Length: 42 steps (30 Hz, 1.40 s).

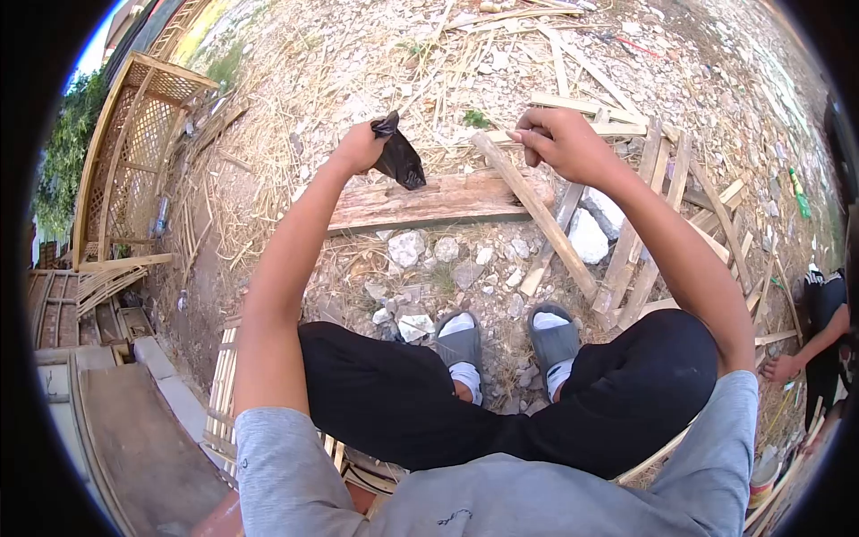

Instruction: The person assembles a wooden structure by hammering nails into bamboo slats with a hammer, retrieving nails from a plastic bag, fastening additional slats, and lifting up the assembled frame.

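My left hand (360,149) is closed round the gathered top of a black plastic bag (402,165), which hangs to the right of the fist. Below the bag, a thick weathered timber beam (420,200) lies across the stony ground. My right hand (565,145) is raised with its thumb and fingers pinched together. Whatever may be between those fingertips is too small to make out. Just below and left of it, a narrow wooden batten (541,219) slants across the end of the beam; whether the hand touches it I cannot tell.
Several loose boards (646,224) lie crossed at the right. White stones (588,237) are scattered near my sandals (460,342). A wooden lattice frame (134,161) stands at the left. Another person's hand (785,368) shows at the right edge, below a green bottle (799,194).
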Each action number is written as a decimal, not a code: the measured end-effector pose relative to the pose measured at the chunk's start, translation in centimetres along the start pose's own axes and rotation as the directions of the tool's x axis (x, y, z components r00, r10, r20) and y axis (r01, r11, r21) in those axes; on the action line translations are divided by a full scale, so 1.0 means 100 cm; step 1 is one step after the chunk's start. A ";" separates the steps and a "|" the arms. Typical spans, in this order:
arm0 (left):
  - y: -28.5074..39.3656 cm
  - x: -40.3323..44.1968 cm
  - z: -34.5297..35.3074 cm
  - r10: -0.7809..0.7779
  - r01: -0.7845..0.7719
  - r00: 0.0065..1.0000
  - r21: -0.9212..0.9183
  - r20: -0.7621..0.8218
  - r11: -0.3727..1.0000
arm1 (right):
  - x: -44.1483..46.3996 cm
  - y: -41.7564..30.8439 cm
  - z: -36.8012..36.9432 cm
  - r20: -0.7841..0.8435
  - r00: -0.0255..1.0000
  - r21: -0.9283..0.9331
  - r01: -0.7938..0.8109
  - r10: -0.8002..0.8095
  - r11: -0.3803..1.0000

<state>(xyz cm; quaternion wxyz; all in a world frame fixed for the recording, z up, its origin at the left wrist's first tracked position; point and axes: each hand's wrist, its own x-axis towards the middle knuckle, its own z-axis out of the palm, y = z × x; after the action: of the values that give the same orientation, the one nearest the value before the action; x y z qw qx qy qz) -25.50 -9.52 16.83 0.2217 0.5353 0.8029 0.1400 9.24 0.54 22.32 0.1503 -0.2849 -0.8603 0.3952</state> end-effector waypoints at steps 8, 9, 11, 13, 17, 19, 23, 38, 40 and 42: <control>-0.040 0.030 0.027 0.051 -0.058 0.997 0.143 0.052 0.988 | -0.012 0.031 0.014 0.175 0.978 0.095 -0.129 0.111 0.987; -0.037 0.030 0.031 0.019 -0.040 0.994 0.206 0.104 0.978 | -0.012 0.032 0.015 0.188 0.972 0.154 -0.167 0.137 0.974; -0.057 0.047 0.045 0.052 -0.080 0.983 0.157 0.177 0.984 | -0.012 0.039 0.019 0.206 0.961 0.254 -0.232 0.182 0.939; -0.028 0.042 0.043 0.214 -0.216 0.976 0.186 0.027 0.959 | -0.012 0.043 0.019 0.229 0.948 0.336 -0.292 0.223 0.896; 0.054 0.005 0.041 0.474 -0.434 0.869 0.242 -0.142 0.868 | -0.011 0.040 0.019 0.264 0.936 0.399 -0.325 0.232 0.857; 0.081 -0.001 0.045 0.498 -0.499 0.865 0.003 -0.062 0.867 | -0.011 0.037 0.019 0.264 0.935 0.414 -0.332 0.237 0.848; 0.128 -0.028 0.050 0.476 -0.259 0.840 -0.578 0.260 0.774 | -0.016 0.030 0.015 0.248 0.942 0.482 -0.323 0.227 0.815; 0.108 -0.020 0.008 0.281 -0.183 0.953 -0.525 0.112 0.831 | -0.008 0.053 0.050 0.138 0.951 0.527 -0.306 0.275 0.793; 0.085 -0.012 -0.016 0.229 -0.226 0.972 -0.491 -0.056 0.841 | -0.006 0.073 0.083 0.170 0.944 0.470 -0.331 0.284 0.818; 0.066 -0.013 -0.038 0.178 -0.226 0.972 -0.378 -0.156 0.898 | -0.003 0.087 0.125 0.194 0.943 0.343 -0.324 0.272 0.881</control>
<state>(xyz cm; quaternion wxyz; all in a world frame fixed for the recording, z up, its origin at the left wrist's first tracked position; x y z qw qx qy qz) -21.73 -8.13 23.43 0.2612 0.5512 0.7101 0.3517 6.67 -2.53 7.56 0.0778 -0.3520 -0.7244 0.5876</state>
